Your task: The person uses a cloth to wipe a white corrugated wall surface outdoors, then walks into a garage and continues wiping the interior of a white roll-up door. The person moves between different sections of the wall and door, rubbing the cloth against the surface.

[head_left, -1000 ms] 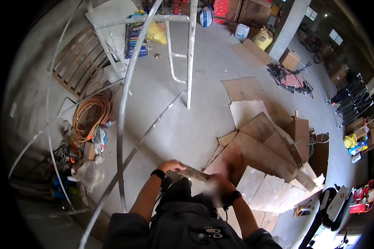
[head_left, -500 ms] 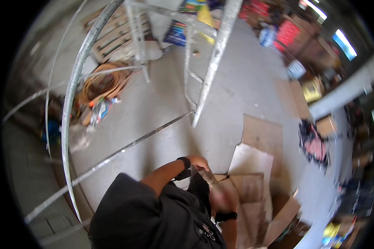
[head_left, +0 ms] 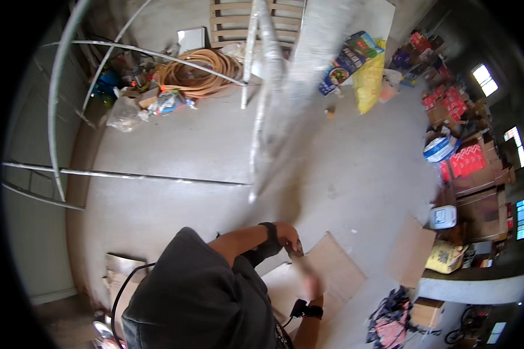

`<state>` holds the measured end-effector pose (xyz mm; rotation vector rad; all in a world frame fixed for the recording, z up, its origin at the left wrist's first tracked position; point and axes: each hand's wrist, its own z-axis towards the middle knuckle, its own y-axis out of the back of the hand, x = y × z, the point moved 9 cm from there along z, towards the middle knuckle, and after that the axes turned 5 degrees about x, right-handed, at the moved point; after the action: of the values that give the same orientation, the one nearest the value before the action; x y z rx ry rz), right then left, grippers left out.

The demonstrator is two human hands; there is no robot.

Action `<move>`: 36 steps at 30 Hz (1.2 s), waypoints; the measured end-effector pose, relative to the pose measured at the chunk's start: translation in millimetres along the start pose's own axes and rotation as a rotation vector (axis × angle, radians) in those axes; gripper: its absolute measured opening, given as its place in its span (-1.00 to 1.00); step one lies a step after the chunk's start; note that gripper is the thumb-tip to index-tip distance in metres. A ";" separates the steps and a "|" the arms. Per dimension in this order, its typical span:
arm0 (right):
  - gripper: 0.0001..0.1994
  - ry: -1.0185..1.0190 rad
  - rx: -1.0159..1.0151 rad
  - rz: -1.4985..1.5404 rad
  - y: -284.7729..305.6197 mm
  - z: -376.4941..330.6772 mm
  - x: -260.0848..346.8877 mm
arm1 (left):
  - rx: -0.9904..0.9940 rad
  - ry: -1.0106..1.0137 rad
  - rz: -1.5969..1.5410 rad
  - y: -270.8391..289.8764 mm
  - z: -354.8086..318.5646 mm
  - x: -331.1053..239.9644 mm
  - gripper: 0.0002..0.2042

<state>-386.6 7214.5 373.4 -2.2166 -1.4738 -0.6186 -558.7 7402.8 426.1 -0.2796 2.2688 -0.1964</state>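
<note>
My left hand (head_left: 286,234) is closed round one end of a short, rough, brownish stick-like thing (head_left: 297,254), whose kind I cannot make out. My right hand (head_left: 312,286) is at the thing's lower end, smeared by motion, so its fingers do not show clearly. Both wrists wear dark bands. A flattened cardboard sheet (head_left: 340,264) lies on the floor just beyond my hands. Ahead of me stands a pale metal-tube frame (head_left: 157,176), its nearest upright blurred.
Coiled orange-brown hose (head_left: 201,74) lies at the far left beside plastic bags and clutter. A wooden pallet (head_left: 224,23) leans at the back, near a yellow sack (head_left: 368,81). Boxes (head_left: 474,200) are stacked along the right, with a dark-and-pink bundle (head_left: 390,320) nearby.
The view has swung to the right, and the frame and hose now sit differently in it. My hands stay together on the stick-like thing; the open cardboard box by them has left view.
</note>
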 end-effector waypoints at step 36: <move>-0.71 0.706 0.138 -0.889 290.3 468.1 996.5 | -0.544 0.065 0.208 679.9 456.2 -598.9 -0.66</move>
<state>290.3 8116.8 528.7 -0.9484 -1.9189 -1.3306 76.5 8193.5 405.3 -0.3155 2.3616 0.5340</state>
